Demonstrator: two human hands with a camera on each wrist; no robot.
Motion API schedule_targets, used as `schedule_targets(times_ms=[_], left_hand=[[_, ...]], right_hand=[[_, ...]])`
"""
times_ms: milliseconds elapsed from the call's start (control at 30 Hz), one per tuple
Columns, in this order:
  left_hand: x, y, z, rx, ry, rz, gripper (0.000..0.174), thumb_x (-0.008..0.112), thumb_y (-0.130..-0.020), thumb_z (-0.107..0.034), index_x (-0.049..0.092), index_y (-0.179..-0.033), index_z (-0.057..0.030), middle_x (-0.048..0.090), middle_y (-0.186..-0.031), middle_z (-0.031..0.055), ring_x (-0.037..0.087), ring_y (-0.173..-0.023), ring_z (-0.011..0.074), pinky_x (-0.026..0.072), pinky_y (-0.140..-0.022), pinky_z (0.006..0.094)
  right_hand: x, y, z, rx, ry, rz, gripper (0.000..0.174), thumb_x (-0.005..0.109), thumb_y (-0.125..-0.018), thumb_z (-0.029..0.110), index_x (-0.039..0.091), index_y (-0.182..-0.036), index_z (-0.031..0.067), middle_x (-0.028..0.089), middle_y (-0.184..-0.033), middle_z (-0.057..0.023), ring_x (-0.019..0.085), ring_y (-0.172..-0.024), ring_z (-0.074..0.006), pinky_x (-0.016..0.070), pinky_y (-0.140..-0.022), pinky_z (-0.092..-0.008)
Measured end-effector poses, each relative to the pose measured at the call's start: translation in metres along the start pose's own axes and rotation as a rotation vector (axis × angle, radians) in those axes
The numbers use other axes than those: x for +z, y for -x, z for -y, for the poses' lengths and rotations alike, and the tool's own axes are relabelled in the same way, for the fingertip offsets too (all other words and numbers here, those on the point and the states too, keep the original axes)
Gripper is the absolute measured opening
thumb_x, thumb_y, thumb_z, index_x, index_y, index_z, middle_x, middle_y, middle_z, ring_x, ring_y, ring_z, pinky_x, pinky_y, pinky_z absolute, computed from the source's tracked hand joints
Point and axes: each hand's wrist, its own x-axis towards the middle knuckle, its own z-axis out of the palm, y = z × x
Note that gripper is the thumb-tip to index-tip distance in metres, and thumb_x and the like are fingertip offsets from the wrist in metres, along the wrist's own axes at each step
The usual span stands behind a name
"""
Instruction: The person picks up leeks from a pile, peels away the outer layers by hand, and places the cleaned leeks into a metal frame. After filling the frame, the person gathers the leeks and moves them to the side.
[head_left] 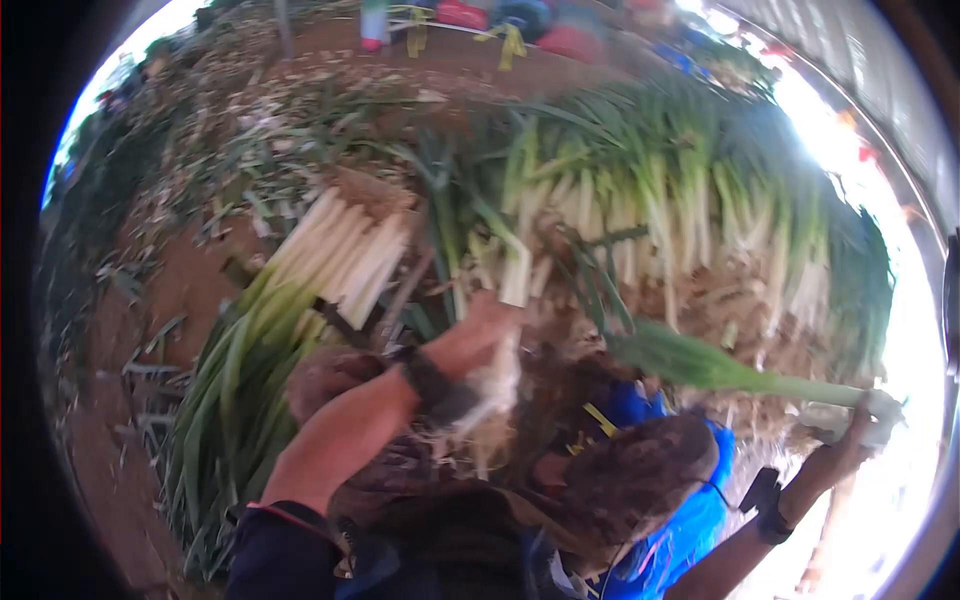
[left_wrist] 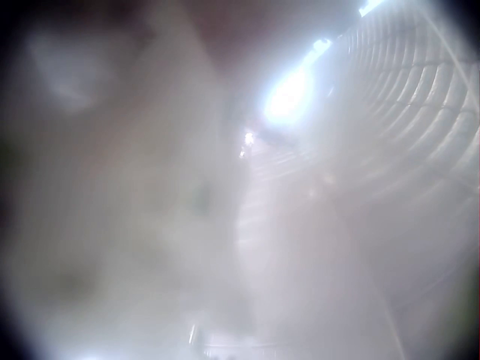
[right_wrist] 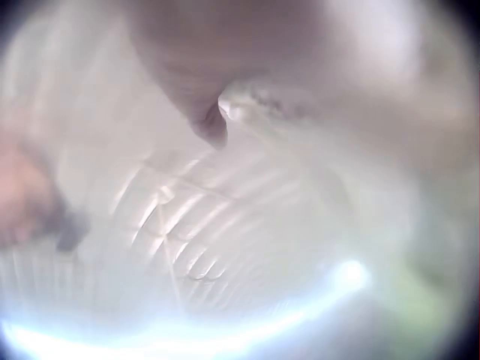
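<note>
In the head view my left hand [head_left: 488, 328] grips the white stem of a leek [head_left: 515, 275] at the middle, its pale roots hanging below the wrist. At the far right my right hand [head_left: 840, 450] holds another leek [head_left: 815, 390] near its root end, and that leek's green leaves point left. The right wrist view shows part of the right hand [right_wrist: 195, 82] against a blurred pale root end [right_wrist: 240, 109]. The left wrist view is too blurred to tell the fingers.
A long row of leeks [head_left: 700, 190] lies across the back right. A bundle of trimmed leeks [head_left: 330, 250] lies at the left. Leaf scraps [head_left: 270, 150] cover the soil behind. Blue plastic [head_left: 690, 500] lies by the person's knee [head_left: 640, 475].
</note>
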Motion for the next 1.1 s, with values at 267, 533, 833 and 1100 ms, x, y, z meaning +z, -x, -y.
schedule_targets(times_ms=[267,533,833,1100], left_hand=[[0.032,-0.015,-0.007,-0.739,0.562,-0.102,0.006,0.069,-0.077,-0.005,0.068,-0.084,-0.0046,0.065,-0.072,0.0107,0.063,-0.066,0.0265,0.0447,-0.067,0.043],[0.03,-0.028,-0.016,-1.239,0.758,-0.397,0.016,0.064,-0.078,-0.007,0.06,-0.078,0.0092,0.063,-0.071,0.0181,0.064,-0.063,0.026,0.0465,-0.051,0.0433],[0.025,0.01,-0.014,-1.171,0.815,-0.166,0.024,0.063,-0.084,-0.013,0.061,-0.066,0.0032,0.061,-0.062,0.0056,0.055,-0.051,0.0112,0.0435,-0.043,0.0319],[0.007,-0.013,-0.025,-1.22,1.083,-0.218,0.021,0.068,-0.088,-0.013,0.058,-0.09,0.0048,0.059,-0.071,0.0067,0.059,-0.058,0.0158,0.0464,-0.05,0.0298]], right_hand=[[0.097,0.053,-0.143,0.065,0.634,0.952,0.049,0.061,-0.095,0.029,0.052,-0.137,0.0039,0.06,-0.126,-0.0144,0.059,-0.113,-0.0231,0.0482,-0.092,-0.0384],[0.12,0.078,-0.159,0.065,0.764,1.086,0.052,0.063,-0.094,0.032,0.054,-0.135,0.0021,0.055,-0.132,-0.0163,0.055,-0.118,-0.024,0.0455,-0.096,-0.0396],[0.337,-0.006,-0.053,-0.418,0.465,0.948,0.055,0.065,-0.092,0.035,0.055,-0.133,0.0,0.05,-0.139,-0.0183,0.051,-0.123,-0.025,0.0425,-0.101,-0.0409],[0.301,0.006,0.261,-0.953,-0.155,0.88,0.058,0.067,-0.09,0.037,0.057,-0.132,-0.0018,0.045,-0.145,-0.0202,0.048,-0.128,-0.0259,0.0398,-0.105,-0.042]])
